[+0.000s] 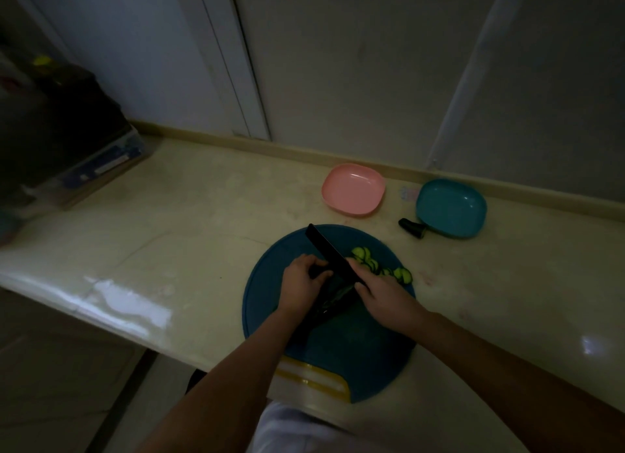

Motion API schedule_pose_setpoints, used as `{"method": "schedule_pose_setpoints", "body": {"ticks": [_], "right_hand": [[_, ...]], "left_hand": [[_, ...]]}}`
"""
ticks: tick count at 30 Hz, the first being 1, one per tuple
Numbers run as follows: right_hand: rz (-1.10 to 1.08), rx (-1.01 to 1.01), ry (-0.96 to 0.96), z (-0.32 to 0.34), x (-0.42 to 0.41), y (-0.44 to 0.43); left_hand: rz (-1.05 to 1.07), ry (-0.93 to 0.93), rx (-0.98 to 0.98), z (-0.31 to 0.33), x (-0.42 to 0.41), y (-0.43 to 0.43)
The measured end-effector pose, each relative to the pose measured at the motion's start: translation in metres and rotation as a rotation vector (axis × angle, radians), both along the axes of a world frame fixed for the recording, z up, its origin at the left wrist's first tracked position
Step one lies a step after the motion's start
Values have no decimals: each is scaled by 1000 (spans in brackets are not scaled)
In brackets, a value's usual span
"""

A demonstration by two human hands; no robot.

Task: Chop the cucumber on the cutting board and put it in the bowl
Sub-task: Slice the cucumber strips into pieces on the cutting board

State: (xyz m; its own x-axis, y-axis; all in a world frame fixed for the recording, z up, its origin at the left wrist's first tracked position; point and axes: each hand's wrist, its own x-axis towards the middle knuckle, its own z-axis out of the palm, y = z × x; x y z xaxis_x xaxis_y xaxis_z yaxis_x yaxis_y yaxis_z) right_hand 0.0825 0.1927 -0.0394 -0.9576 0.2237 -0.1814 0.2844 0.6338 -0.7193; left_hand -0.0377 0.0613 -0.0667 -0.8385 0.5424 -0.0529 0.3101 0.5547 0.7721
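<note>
1. Far L of frame: dark boxes (pixel 67 131) on the counter (pixel 203 215); too dim to say more.
2. Cutting board (pixel 355 358): round, blue, lower centre, near the counter's front edge.
3. L hand (pixel 304 280): left-of-centre on the board, fingers curled, gripping the dark cucumber (pixel 334 298); forearm comes up from bottom centre.
4. Cucumber lies between the two hands on the board. Long axis seems to run lower-L to upper-R, but it's dim and the ends are hard to make out.
5. Knife (pixel 324 246): black blade slants from upper L down to the R hand, crossing the cucumber just R of the L hand's fingertips. That gap is prob. what the next cut turns on.
6. R hand (pixel 382 293): clenched round the handle, which is hidden; wrist enters from lower R.
7. Slices (pixel 367 259): pale green, on the board just R of the blade.
8. Upper R, well apart from the board: pink bowl (pixel 353 188), then teal bowl (pixel 451 207) with a cut stub (pixel 412 228) just beside it. R hand is nearer both.
</note>
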Motion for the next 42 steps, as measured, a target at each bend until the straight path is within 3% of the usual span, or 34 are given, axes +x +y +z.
{"method": "schedule_pose_setpoints", "body": {"ticks": [9,42], "right_hand": [[-6,51,-79,0,-15,-8],[-103,9,34,-4,9,2]], "left_hand": [[-34,50,-5,0,1,-1],[-50,58,-33,3,-1,16]]}}
